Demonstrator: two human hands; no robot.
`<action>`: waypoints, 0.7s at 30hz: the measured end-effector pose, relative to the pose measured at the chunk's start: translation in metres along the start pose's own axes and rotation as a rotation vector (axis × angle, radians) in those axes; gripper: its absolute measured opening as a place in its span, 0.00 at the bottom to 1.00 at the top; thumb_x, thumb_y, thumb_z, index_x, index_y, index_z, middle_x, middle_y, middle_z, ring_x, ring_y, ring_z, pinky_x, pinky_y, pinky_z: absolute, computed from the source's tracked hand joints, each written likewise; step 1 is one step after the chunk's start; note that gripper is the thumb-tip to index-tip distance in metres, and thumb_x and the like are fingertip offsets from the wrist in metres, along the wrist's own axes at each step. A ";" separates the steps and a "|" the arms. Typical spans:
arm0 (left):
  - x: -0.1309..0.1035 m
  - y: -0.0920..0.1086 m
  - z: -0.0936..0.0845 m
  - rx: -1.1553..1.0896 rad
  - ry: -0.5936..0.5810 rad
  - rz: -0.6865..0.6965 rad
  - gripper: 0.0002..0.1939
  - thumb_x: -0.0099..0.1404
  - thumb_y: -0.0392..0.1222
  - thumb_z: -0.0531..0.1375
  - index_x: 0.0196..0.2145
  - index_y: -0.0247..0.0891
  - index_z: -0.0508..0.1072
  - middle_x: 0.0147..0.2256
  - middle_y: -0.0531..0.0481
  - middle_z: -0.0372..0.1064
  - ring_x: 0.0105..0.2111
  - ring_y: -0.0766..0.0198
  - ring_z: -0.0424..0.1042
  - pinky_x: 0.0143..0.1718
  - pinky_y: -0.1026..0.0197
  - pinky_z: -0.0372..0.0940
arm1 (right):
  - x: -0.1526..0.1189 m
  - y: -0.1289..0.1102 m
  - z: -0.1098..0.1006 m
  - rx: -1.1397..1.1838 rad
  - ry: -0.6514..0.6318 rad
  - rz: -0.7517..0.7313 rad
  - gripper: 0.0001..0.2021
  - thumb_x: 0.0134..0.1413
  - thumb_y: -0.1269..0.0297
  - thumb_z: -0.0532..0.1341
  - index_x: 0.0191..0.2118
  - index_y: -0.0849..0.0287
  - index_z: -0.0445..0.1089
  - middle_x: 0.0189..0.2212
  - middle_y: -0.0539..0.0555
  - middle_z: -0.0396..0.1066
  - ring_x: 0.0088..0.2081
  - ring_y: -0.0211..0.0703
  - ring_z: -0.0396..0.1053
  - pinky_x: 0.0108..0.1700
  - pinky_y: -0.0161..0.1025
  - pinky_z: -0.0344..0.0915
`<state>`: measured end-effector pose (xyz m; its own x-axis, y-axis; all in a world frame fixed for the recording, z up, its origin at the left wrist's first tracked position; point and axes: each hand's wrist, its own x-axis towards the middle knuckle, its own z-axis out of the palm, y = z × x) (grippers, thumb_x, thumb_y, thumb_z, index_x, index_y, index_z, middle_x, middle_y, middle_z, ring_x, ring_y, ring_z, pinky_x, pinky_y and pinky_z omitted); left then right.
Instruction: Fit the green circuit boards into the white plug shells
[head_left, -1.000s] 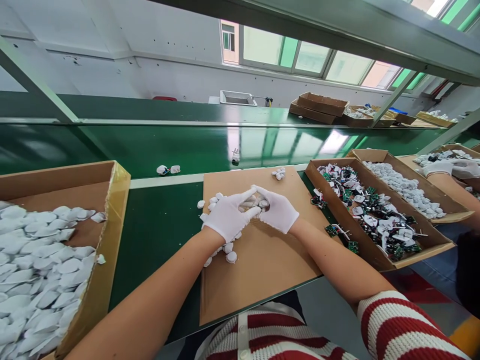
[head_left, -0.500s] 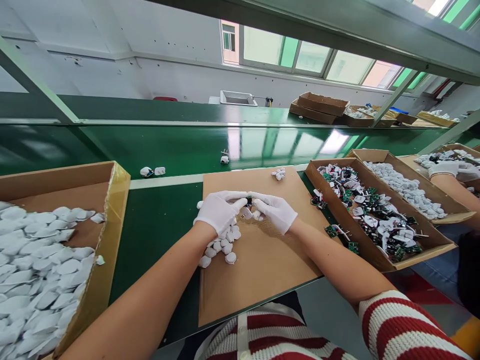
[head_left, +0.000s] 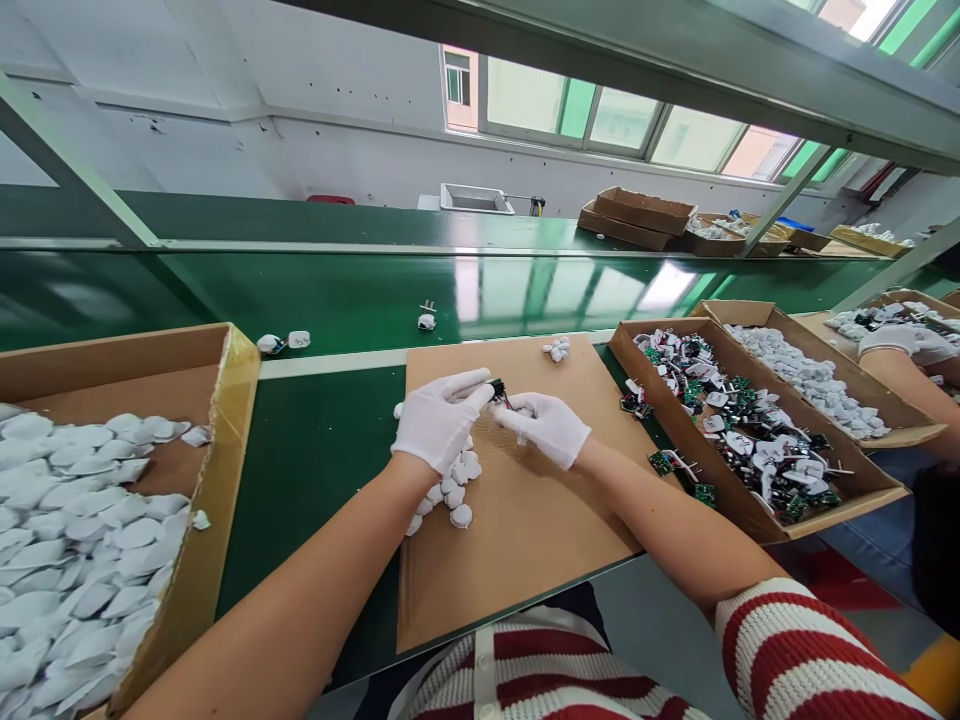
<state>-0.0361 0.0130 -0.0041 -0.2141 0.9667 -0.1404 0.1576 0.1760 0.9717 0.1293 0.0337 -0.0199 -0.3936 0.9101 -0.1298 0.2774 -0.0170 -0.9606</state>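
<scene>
My left hand [head_left: 439, 418], in a white glove, pinches a small green circuit board [head_left: 497, 388] between thumb and fingers. Dark and red wires run from the board toward my right hand [head_left: 551, 427], also gloved, whose closed fingers grip the wired end; a white piece there is mostly hidden by them. Both hands are just above a brown cardboard sheet [head_left: 525, 560]. Small rounded white plastic pieces [head_left: 455, 493] lie in a loose pile beside and under my left hand. A small white cluster [head_left: 556, 349] rests at the sheet's far edge.
At left, a cardboard box [head_left: 214, 450] holds many white plastic shells. On the right, one box [head_left: 780, 530] contains wired circuit boards and another [head_left: 911, 432] white pieces. Loose boards [head_left: 682, 475] lie beside them. A co-worker's gloved hand [head_left: 892, 340] is far right. Parts [head_left: 427, 316] sit on the green belt [head_left: 337, 290].
My hands have drawn slightly apart, and the board and wires now show between them. The parts on the green belt have shifted left.
</scene>
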 end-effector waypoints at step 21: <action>0.004 0.004 -0.007 -0.540 -0.125 -0.123 0.20 0.53 0.48 0.74 0.43 0.38 0.82 0.44 0.45 0.80 0.46 0.56 0.78 0.50 0.57 0.71 | 0.008 0.004 -0.023 0.261 0.135 0.055 0.19 0.56 0.49 0.64 0.46 0.59 0.77 0.44 0.54 0.77 0.28 0.31 0.65 0.32 0.33 0.62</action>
<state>-0.0434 0.0160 0.0004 -0.0790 0.9655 -0.2481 -0.3833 0.2003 0.9017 0.1473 0.0508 -0.0188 -0.2596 0.9514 -0.1659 0.0535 -0.1574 -0.9861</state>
